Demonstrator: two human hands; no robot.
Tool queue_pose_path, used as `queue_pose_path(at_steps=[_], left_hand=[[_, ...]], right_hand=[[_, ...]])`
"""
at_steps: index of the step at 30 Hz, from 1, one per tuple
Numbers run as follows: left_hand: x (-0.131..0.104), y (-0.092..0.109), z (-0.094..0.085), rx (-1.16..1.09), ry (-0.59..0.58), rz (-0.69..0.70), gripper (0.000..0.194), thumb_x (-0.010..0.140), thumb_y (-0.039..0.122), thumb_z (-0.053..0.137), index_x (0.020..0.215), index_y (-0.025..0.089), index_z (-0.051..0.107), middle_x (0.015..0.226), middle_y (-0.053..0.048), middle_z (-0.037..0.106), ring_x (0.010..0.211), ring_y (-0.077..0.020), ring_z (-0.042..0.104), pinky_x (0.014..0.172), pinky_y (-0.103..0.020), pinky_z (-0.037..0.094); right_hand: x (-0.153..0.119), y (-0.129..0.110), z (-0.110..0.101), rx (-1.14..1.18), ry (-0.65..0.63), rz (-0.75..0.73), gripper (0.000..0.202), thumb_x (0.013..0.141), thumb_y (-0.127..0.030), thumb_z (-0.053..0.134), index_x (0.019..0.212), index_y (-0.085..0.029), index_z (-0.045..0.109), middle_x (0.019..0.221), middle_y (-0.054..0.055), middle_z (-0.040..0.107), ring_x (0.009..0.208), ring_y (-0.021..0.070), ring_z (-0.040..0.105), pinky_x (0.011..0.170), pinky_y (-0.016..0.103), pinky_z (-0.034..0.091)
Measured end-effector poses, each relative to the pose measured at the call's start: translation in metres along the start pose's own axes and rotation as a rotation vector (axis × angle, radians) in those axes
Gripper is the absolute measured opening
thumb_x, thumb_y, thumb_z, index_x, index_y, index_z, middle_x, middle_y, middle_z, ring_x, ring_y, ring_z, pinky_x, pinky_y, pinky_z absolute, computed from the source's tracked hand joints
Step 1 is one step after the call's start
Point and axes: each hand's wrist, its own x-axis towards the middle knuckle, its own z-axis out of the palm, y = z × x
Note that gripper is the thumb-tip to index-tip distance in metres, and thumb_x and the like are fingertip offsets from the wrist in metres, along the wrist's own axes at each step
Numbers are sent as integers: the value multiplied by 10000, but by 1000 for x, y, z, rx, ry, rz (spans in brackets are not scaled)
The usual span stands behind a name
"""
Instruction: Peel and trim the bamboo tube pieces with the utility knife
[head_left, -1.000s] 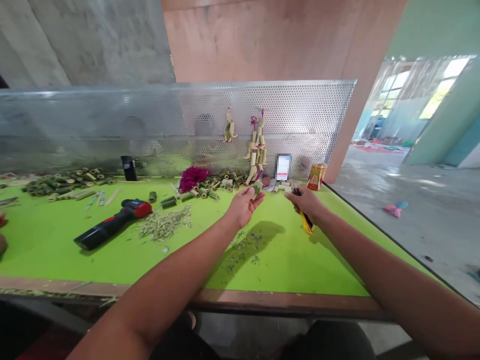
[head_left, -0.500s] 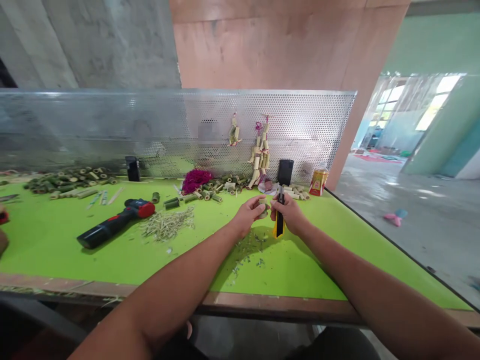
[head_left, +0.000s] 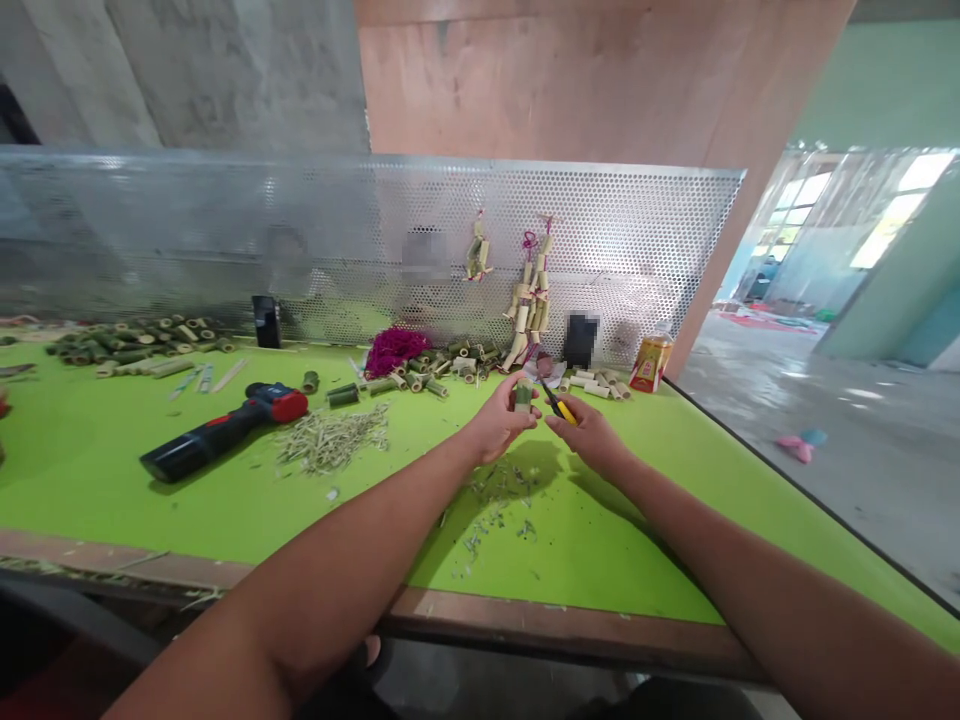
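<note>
My left hand [head_left: 504, 420] is closed around a short piece of green bamboo [head_left: 523, 396], held upright above the table. In my right hand [head_left: 589, 432] is a utility knife [head_left: 561, 406] with a black and yellow handle, its front end pointing up and left toward the bamboo. The two hands are close together, with a small gap between them. Whether the blade touches the bamboo I cannot tell. Beneath my hands, small bamboo shavings [head_left: 499, 510] lie scattered on the green tabletop [head_left: 600, 545].
A cordless drill [head_left: 232, 430] lies left, beside a heap of thin bamboo strips [head_left: 330, 440]. Farther back are purple string [head_left: 395, 353], cut bamboo pieces [head_left: 135, 342] and a bottle [head_left: 651, 362]. Bamboo figures [head_left: 529, 300] hang on a perforated metal screen [head_left: 622, 230].
The knife has turned from hanging handle-down to slanting toward the bamboo. My left hand has turned, so the bamboo piece shows more plainly. The whole view has shifted slightly.
</note>
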Motion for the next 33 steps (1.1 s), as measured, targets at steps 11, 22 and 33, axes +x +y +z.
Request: queue_pose_path(at_steps=[11,22,33], left_hand=[[3,8,-11,212,-101,-6,801,594,42,659,1303,249,350,1088,-53,560,588,-53,525,515,-207,381],[2,9,-9,348,-105,29,784,690,243,710,1368,237,316,989,-32,532,642,-56,429,537,-200,328],[2,6,-6,391,-47,55,693,711,261,691,1335,248,389,1000,-42,534,649,-61,418,559,-185,335]], right_hand=[[-8,-15,-8,-533,-92,-168,488,900,-559,370,1141,-218,623,808,51,676,659,185,583,547,263,358],[-7,-22,-11,-703,-16,-171,494,906,-575,352,1173,-260,625,878,51,714,690,189,614,556,264,357],[-8,-21,-11,-680,4,-173,503,895,-579,364,1167,-254,637,894,67,717,695,202,613,557,277,362]])
